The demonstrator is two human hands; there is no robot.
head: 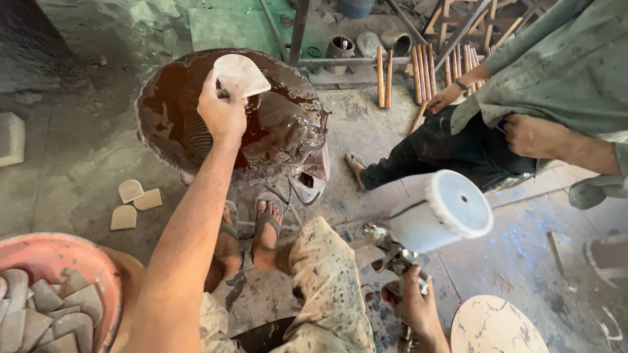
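Nearest me, right hand (413, 302) fingers wrap the spray gun (418, 229) grip; my outstretched left hand (222, 111) pinches a pale tile (241, 74) above the brown-glaze basin (288, 131).

We've got a matt, chalky unglazed clay piece (241, 74), wet glossy brown glaze in the basin (163, 111), a smooth white plastic cup (445, 210) on the paint-crusted metal spray gun (392, 258), and a rough concrete floor (78, 170).

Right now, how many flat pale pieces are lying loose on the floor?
3, close together left of the brown basin: one on top, one at right, one below. The arm may hide others.
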